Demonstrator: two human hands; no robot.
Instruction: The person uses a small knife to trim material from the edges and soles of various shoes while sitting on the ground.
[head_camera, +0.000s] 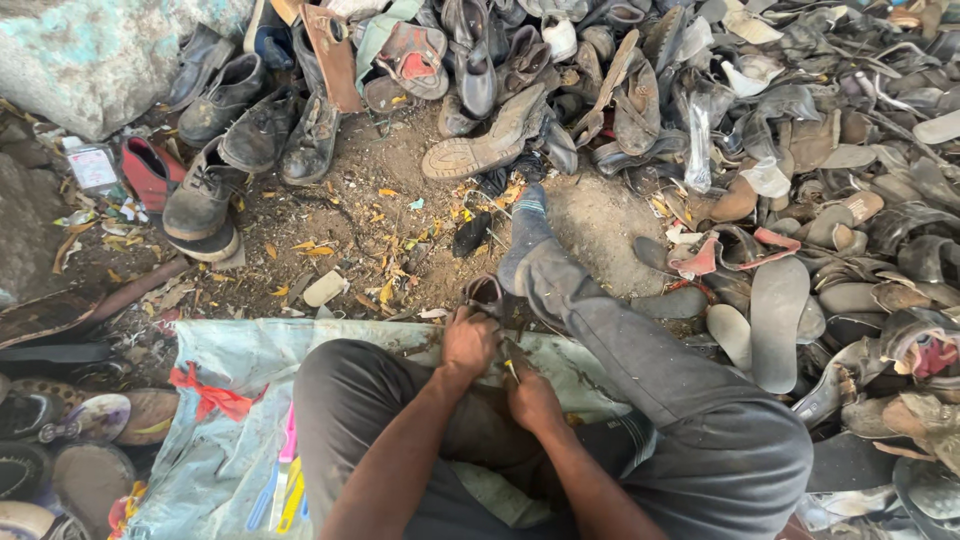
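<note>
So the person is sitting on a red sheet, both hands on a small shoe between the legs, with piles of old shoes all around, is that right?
Not quite: the sheet is pale blue, with only a red scrap on it. The rest holds: the head view shows the left hand and right hand on a small shoe between the legs, with the shoe piles all around.

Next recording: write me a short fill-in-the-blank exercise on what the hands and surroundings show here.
1. The left hand presses down on a worn ____ by the knee.
2. The right hand holds a small tool with a ____ handle.
3. The person sits on a pale blue ____.
4. The outstretched leg ends in a foot wearing a ____.

Missing words: shoe; yellow; sheet; sock
</note>
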